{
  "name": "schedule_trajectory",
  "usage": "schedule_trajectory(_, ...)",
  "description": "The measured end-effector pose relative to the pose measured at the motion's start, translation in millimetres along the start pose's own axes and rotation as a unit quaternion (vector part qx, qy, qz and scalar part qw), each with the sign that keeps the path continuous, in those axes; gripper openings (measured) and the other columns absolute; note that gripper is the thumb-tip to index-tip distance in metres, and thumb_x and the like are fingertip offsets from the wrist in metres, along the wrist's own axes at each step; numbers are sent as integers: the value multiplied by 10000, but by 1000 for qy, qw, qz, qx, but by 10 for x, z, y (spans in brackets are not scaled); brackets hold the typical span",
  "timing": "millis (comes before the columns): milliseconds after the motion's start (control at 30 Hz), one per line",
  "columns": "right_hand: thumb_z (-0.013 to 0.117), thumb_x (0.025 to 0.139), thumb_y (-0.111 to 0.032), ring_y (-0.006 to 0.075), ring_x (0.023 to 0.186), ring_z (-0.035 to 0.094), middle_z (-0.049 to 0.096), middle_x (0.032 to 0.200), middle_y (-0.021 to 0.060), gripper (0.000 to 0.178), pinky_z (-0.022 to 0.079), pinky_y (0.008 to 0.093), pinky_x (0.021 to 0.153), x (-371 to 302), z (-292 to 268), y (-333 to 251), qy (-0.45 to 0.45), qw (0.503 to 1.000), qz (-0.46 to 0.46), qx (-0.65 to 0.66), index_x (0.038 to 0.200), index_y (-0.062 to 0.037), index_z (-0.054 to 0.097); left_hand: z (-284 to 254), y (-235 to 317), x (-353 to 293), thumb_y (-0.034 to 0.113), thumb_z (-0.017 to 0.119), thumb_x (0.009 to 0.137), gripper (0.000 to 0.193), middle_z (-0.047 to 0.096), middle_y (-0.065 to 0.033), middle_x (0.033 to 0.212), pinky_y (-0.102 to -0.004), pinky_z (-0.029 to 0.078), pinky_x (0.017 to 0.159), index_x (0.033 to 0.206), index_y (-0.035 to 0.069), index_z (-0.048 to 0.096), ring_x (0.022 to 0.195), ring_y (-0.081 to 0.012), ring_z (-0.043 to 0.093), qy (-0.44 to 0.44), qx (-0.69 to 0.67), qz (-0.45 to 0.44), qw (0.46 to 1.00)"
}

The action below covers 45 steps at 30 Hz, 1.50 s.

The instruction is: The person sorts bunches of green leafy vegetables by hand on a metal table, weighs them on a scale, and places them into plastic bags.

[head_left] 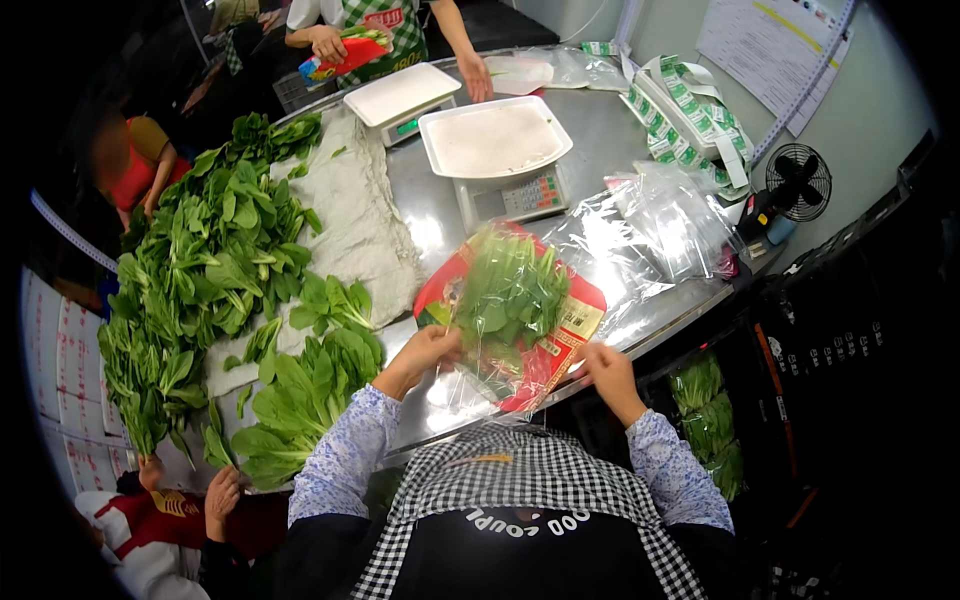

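Note:
A clear plastic bag with red printed parts [585, 295] lies at the near edge of the metal table, with leafy greens [510, 290] inside it. My left hand [425, 355] is closed in a pinch on the bag's left edge near its mouth. On the other side my right hand [610, 378] pinches the bag's right edge, fingers pressed together. The bag's open end points toward my checked apron [540, 475]. Beyond the bag stands a scale with a white tray [495, 137] on top.
Loose leafy greens [210, 270] are heaped on a pale cloth [360, 215] at left. Clear plastic bags [670, 220] lie at right, near green-and-white printed strips [690, 110] and a black fan [798, 182]. Co-workers stand across the table and at left; another's hand [220, 500] is at lower left.

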State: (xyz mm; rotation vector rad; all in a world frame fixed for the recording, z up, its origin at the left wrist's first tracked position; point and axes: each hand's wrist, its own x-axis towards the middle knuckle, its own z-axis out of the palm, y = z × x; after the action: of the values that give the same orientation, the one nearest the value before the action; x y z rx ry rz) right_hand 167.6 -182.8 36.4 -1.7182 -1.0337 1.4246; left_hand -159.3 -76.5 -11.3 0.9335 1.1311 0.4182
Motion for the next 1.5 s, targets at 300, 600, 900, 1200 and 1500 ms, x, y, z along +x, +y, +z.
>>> schedule_trajectory(300,657,828,-345,264,1338,349,393,1427,114,609,259,538,1079,291,984,-623,36,723,-494,-483,1355,-129,441,-22,-300,116,190,648,892,214,555,-30,612,-269,493,460,769,30,577,507,-104,527,-26,-59,-27,998)
schedule_trajectory(600,685,798,-290,289,1330,352,395,1431,94,658,251,502,1088,836,511,-232,51,747,-477,-460,1381,-157,409,393,-359,-99,185,648,885,244,551,-33,616,-258,451,444,778,65,466,505,-134,559,95,115,57,987)
schedule_trajectory(900,630,897,-324,128,731,634,647,912,70,422,565,295,573,-156,665,242,35,984,45,171,1129,14,531,268,-351,-283,224,539,953,400,568,-260,1154,-418,551,846,1192,-87,460,1006,-315,624,-143,-251,-70,955)
schedule_trajectory(1200,593,879,-235,147,731,635,664,864,59,246,523,298,625,-84,447,-12,-144,951,96,255,1021,-33,590,-16,210,-152,355,483,976,452,636,-145,1033,-348,544,748,1147,-59,549,886,-205,641,-136,-59,-13,989)
schedule_trajectory(1500,555,849,-62,141,781,620,640,849,72,114,509,279,732,-612,199,-1571,-4,946,-256,200,917,23,589,265,1332,-994,217,552,940,283,672,-155,952,-352,545,748,991,-50,630,816,-231,666,-99,-126,192,968)
